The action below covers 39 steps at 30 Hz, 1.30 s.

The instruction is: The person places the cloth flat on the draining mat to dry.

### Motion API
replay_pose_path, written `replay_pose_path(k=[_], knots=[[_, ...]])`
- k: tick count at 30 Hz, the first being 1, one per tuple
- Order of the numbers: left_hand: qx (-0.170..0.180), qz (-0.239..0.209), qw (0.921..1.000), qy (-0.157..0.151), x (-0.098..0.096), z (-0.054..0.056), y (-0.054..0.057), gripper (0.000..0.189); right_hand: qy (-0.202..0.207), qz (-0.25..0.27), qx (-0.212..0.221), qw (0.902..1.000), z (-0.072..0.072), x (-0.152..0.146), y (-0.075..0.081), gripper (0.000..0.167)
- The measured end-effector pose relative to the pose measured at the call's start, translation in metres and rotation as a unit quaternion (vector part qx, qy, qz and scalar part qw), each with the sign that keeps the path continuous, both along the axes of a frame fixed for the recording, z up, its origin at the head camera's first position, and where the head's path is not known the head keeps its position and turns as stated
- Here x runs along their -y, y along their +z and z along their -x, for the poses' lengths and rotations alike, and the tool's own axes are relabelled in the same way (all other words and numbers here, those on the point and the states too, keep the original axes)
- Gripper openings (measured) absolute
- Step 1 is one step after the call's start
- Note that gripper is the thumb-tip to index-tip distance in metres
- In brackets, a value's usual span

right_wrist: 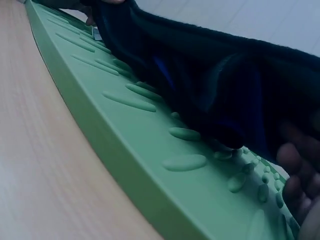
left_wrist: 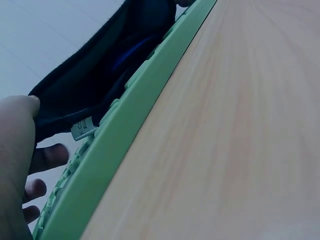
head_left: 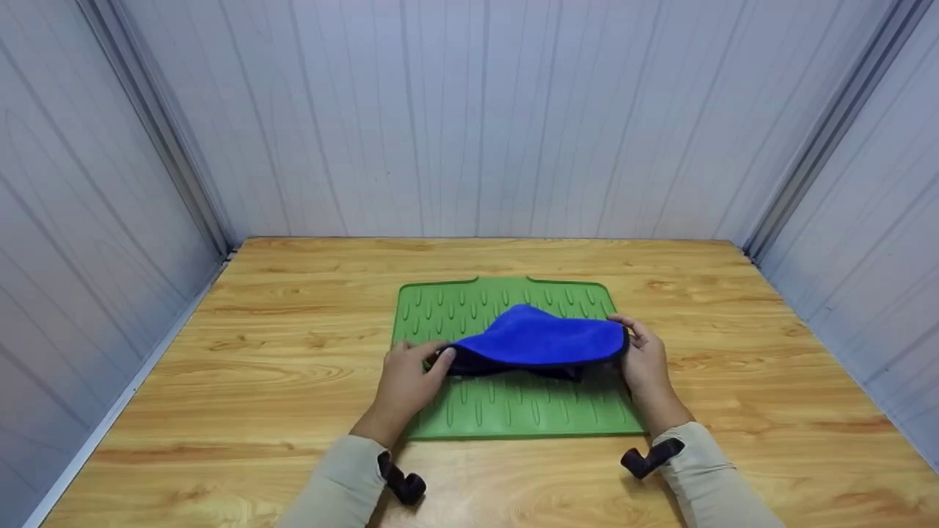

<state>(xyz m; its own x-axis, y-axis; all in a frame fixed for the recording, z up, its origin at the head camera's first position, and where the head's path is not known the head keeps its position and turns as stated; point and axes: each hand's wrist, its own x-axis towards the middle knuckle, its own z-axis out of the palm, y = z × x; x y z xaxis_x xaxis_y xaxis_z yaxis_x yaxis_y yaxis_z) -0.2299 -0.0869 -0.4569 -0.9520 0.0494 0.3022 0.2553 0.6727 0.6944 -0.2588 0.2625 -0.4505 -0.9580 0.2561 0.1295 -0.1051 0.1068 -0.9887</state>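
Observation:
A bright blue cloth (head_left: 546,339) with a black border is held a little above a green ribbed mat (head_left: 506,411). Its near edge is lifted, and a dark underside with loose folds shows in both wrist views. My left hand (head_left: 409,378) pinches the left corner between thumb and fingers. Close to that hand a small white label (left_wrist: 83,128) hangs from the cloth. At the opposite end my right hand (head_left: 645,367) grips the right edge; part of its fingers is hidden by the cloth. In the right wrist view, curled fingers (right_wrist: 295,165) show beneath the fabric.
The mat lies on a wood-grain table (head_left: 279,352), with a raised rim and a notch at its far side. Pale panel walls (head_left: 477,117) enclose the table at the back, left and right. Black wrist mounts (head_left: 402,480) sit on both sleeves.

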Motion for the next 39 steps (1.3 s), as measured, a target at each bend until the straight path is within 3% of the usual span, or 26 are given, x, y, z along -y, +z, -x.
replay_pose_path(k=[7, 15, 22, 28, 39], knots=[[-0.004, -0.036, 0.9984, -0.044, 0.0000, 0.0020, 0.0010, 0.031, 0.032, 0.028, 0.013, 0.9990, -0.0022, 0.0025, 0.0013, 0.027], [0.017, -0.088, 0.9922, -0.086, 0.0008, 0.0044, 0.0014, 0.026, 0.057, 0.088, 0.004, 0.9945, -0.0049, 0.0041, 0.0010, 0.015], [0.051, -0.133, 0.9835, -0.112, 0.0013, 0.0048, 0.0020, 0.021, 0.101, 0.134, -0.019, 0.9857, -0.0076, -0.0002, 0.0004, 0.027], [0.071, -0.144, 0.9790, -0.126, 0.0014, 0.0036, 0.0046, 0.023, 0.134, 0.154, -0.025, 0.9787, -0.0081, -0.0028, 0.0008, 0.038], [0.090, -0.121, 0.9802, -0.128, 0.0021, 0.0034, 0.0063, 0.022, 0.128, 0.142, -0.029, 0.9811, -0.0081, -0.0019, 0.0008, 0.036]])
